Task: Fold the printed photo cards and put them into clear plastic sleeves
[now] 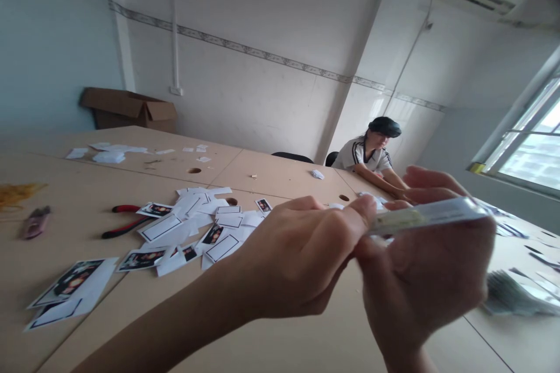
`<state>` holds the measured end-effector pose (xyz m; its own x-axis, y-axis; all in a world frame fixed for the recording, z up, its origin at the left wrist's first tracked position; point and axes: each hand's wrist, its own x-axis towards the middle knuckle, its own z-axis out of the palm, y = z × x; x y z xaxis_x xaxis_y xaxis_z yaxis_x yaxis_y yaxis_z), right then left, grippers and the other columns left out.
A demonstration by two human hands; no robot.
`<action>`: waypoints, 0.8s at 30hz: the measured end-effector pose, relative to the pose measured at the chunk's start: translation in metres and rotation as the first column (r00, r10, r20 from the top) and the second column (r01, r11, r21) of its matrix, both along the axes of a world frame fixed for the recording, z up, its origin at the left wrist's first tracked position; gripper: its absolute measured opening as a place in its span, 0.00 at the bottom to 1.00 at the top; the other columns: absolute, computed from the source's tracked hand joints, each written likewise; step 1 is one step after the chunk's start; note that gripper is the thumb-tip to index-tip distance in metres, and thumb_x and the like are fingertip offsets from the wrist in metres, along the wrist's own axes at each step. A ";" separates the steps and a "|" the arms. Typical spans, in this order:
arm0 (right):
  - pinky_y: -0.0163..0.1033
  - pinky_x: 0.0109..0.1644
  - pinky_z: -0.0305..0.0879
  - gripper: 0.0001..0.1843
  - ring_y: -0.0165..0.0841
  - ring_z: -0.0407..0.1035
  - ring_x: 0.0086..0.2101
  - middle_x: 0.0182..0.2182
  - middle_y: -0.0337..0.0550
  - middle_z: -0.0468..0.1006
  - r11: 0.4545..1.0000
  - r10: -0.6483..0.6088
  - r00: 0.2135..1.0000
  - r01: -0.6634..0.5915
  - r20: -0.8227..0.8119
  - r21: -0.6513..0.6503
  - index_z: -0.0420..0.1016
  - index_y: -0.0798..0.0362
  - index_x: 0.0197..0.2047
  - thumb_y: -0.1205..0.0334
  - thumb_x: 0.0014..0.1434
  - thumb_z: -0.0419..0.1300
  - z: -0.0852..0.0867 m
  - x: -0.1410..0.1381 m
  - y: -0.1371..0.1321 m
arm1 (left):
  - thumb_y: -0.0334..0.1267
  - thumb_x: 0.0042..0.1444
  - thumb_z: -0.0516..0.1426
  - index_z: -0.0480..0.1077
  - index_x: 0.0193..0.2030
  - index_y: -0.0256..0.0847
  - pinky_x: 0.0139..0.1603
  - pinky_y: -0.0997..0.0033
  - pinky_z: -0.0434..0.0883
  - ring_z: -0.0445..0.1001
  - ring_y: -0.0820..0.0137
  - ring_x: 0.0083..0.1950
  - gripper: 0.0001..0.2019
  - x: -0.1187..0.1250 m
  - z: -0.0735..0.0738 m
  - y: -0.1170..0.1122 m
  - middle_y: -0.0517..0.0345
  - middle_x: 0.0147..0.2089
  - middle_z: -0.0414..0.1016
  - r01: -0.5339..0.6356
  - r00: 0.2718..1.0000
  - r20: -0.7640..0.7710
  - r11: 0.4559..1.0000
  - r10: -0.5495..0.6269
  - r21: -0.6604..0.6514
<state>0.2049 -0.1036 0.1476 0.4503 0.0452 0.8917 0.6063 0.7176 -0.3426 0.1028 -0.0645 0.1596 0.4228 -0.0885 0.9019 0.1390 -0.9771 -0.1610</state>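
Right hand and left hand pinch a blurry strip, seemingly rightward.

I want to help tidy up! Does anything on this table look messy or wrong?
Yes. White paper cards with dark printed pictures lie scattered and overlapping on the pale wooden table, and red-and-black-handled pliers sit right beside them, so it looks jumbled.

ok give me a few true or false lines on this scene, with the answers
The right hand holds a white strip: true.
The left hand holds the pliers: false, they lie on the table.
The cardboard box stands on the table: false, it is behind the table, by the wall.
A co-worker sits at the far side of the table: true.
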 end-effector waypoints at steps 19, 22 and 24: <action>0.42 0.38 0.60 0.21 0.33 0.63 0.31 0.29 0.35 0.66 0.983 0.104 0.994 -0.108 -0.035 -0.149 0.65 0.46 0.34 0.56 0.35 0.67 -0.002 0.003 -0.011 | 0.25 0.50 0.46 0.60 0.40 0.39 0.22 0.70 0.67 0.67 0.72 0.21 0.11 -0.010 0.007 -0.007 0.62 0.22 0.68 -0.100 0.994 -0.031 0.990 0.103 0.103; 0.41 0.34 0.59 0.18 0.32 0.63 0.28 0.28 0.35 0.67 0.981 0.119 0.991 -0.126 -0.057 -0.148 0.66 0.44 0.35 0.58 0.39 0.65 -0.006 0.004 -0.013 | 0.24 0.49 0.48 0.60 0.45 0.42 0.22 0.71 0.67 0.69 0.70 0.23 0.16 -0.013 0.006 -0.014 0.64 0.20 0.66 -0.126 0.992 -0.017 0.987 0.128 0.099; 0.40 0.33 0.58 0.17 0.32 0.62 0.27 0.27 0.34 0.68 0.981 0.119 0.991 -0.127 -0.066 -0.145 0.67 0.42 0.36 0.59 0.39 0.64 -0.008 0.003 -0.013 | 0.25 0.48 0.50 0.60 0.45 0.43 0.23 0.71 0.68 0.69 0.70 0.24 0.17 -0.015 0.005 -0.017 0.65 0.20 0.66 -0.131 0.991 -0.002 0.987 0.132 0.093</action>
<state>0.2081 -0.1165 0.1392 0.4831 0.2331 0.8439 0.4929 0.7242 -0.4822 0.0878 -0.0811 0.1649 0.4440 -0.1141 0.8888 0.2639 -0.9312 -0.2514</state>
